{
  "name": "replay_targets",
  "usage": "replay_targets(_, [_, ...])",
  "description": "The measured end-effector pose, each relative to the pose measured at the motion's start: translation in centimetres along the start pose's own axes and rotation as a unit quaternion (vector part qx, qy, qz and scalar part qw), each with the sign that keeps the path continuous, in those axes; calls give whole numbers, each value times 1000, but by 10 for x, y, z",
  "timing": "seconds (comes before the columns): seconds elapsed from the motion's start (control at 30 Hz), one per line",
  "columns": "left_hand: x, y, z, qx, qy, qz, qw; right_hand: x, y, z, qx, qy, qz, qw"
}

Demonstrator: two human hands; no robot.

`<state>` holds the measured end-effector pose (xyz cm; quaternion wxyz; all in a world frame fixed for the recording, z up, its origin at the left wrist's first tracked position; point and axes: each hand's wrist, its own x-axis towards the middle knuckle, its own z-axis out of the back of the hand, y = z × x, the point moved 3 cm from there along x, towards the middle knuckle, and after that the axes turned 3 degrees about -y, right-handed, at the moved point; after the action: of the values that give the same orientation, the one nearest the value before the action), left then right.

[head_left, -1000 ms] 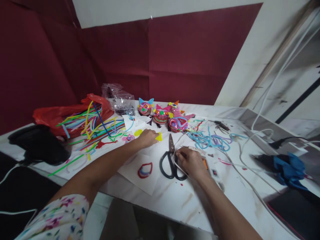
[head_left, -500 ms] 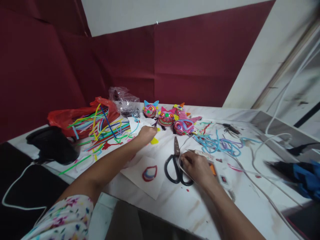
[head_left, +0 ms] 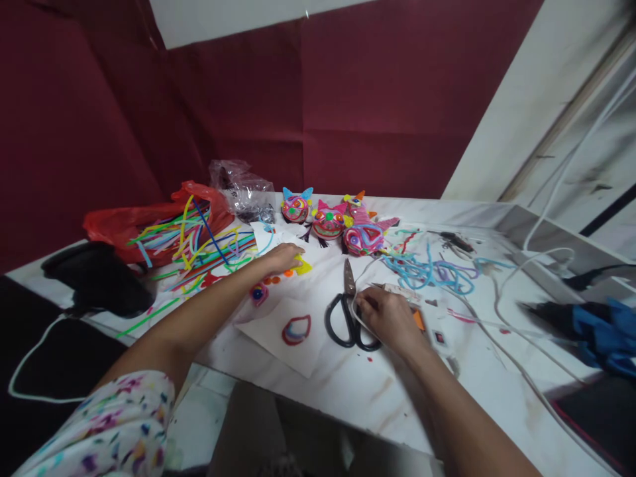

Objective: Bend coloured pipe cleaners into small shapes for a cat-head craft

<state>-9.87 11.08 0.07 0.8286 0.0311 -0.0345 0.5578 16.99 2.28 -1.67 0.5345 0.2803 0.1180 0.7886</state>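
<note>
My left hand [head_left: 284, 258] reaches over the far middle of the table, palm down. Its fingertips are at small yellow pieces [head_left: 303, 265]; the undersides of the fingers are hidden, so I cannot tell if it grips one. Small orange pieces [head_left: 288, 273] and a pink piece with a blue eye [head_left: 259, 293] lie below that forearm. My right hand [head_left: 390, 319] rests with curled fingers beside black-handled scissors [head_left: 350, 281]. A thin white cord [head_left: 354, 306] passes its fingertips; what they hold is hidden. A red, white and blue loop [head_left: 297, 330] lies on white paper [head_left: 278, 341].
Several colourful animal heads [head_left: 328, 222] stand at the back. A red bag [head_left: 124, 225] spills pipe cleaners [head_left: 218, 255] at left, near a black object [head_left: 99, 281]. Blue strands [head_left: 427, 271], pliers [head_left: 454, 242] and a grey-white cable [head_left: 521, 381] lie at right.
My left hand went away from me off the yellow pieces, then came back to the left beside them. Orange pieces now show. My right hand stays by the scissors; the view shifted slightly.
</note>
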Motion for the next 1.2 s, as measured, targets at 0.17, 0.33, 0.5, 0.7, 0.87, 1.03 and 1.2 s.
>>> replay_targets(0.17, [21, 6, -12, -23, 77, 4, 997, 0, 0, 3, 4, 4, 1, 1000])
replay_targets(0.33, [29, 7, -8, -35, 114, 19, 993, 0, 1, 2, -3, 9, -14, 1000])
replay_targets(0.5, [25, -1, -3, -64, 126, 27, 990, 0, 1, 3, 9, 6, -7, 1000])
replay_targets(0.7, [23, -4, 1, -111, 118, 44, 986, 1, 0, 0, 2, 8, -2, 1000])
replay_targets(0.87, [20, 0, 7, -190, 103, 53, 975, 0, 4, 2, 7, 4, -5, 1000])
replay_targets(1.03, [13, 12, 12, -325, 73, 87, 939, 1, 8, 2, -9, 27, -11, 1000])
replay_targets(1.2, [10, 32, 13, -414, -1, 190, 890, 1, 8, 1, 0, 51, -20, 999])
